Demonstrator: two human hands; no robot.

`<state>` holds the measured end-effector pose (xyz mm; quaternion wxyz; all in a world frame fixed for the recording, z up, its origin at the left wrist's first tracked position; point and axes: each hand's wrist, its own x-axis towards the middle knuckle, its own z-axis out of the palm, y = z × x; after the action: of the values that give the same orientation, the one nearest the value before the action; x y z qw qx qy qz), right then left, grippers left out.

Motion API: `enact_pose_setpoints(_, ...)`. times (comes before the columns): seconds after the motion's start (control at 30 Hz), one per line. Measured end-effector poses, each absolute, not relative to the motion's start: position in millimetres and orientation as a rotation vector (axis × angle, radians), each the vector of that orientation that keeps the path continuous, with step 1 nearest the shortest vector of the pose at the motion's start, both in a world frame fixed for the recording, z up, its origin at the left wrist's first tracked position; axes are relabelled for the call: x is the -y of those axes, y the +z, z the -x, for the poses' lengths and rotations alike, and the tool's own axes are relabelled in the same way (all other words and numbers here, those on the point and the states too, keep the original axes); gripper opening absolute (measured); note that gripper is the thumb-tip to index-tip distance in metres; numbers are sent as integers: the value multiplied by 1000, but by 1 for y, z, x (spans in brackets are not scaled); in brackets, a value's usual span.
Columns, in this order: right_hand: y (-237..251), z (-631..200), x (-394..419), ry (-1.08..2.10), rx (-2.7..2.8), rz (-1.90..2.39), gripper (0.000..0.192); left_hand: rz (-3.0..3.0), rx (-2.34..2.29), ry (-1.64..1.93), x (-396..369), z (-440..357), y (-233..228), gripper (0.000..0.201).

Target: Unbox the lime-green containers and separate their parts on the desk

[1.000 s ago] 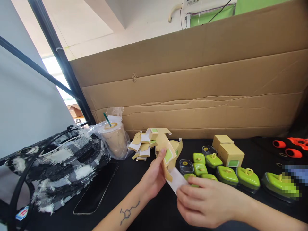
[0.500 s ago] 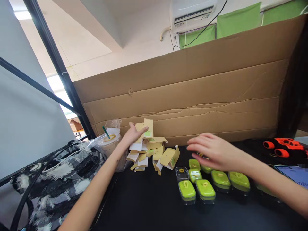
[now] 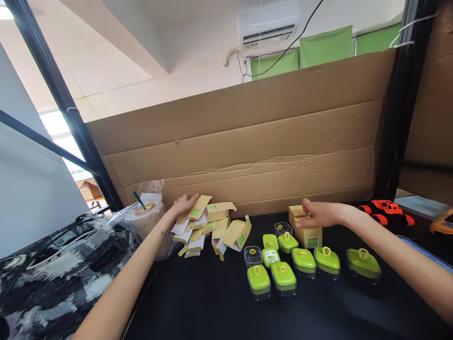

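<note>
My left hand is at the far left of a pile of opened cardboard boxes, its thumb and fingers closed on the edge of one opened box with a green label. Below it lie more opened boxes with torn flaps and white insides. My right hand is over two small closed cardboard boxes, its fingers around the front box; part of the grip is hidden. In front of it stand several clear containers with green lids and yellow loops. Two clear containers carry a round "H" mark.
A drink cup with a green straw stands in plastic at the left, beside a black-and-white shaggy bag. An orange toy car and a phone are at the right. A cardboard wall closes the back.
My left hand has lowered the opened box onto the pile. My right hand has moved to the closed boxes, now in sight behind the green lids. The view has turned right.
</note>
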<state>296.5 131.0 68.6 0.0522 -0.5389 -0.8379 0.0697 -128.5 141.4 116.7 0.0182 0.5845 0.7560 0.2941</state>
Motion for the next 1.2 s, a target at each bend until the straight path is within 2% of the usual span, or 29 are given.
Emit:
enact_pose_setpoints(0.13, 66, -290, -128, 251, 2551, 1680, 34, -2134, -2245, 1258, -123, 112, 122, 26)
enact_pose_setpoints(0.23, 70, -293, -124, 283, 2569, 1651, 42, -2426, -1965, 1471, -89, 87, 112, 22)
enact_pose_setpoints(0.33, 84, -301, -113, 283, 2594, 1561, 48, -2663, -1669, 1464, -49, 58, 88, 16)
enact_pose_setpoints(0.43, 102, -300, -97, 203, 2607, 1410, 44, -2965, -1275, 1352, -18, 29, 60, 19)
enact_pose_setpoints(0.53, 112, -283, -78, 149, 2597, 1154, 38, -2960, -1251, 1299, -1, 5, 37, 34)
enact_pose_setpoints(0.67, 107, -247, -57, 292, 2583, 790, 48, -2856, -1297, 1252, 2, -10, 13, 85)
enact_pose_setpoints(0.77, 99, -226, -43, 366, 2660, 647, 53, -2865, -1256, 1307, -4, -4, -2, 101)
enact_pose_setpoints(1.0, 84, -196, -23, 438, 2472, 693, 53, -2822, -1240, 1398, -1, 11, 0, 91)
enact_pose_setpoints(1.2, 79, -192, -24, 454, 2256, 706, 23, -2597, -1306, 1373, 0, 19, 13, 72)
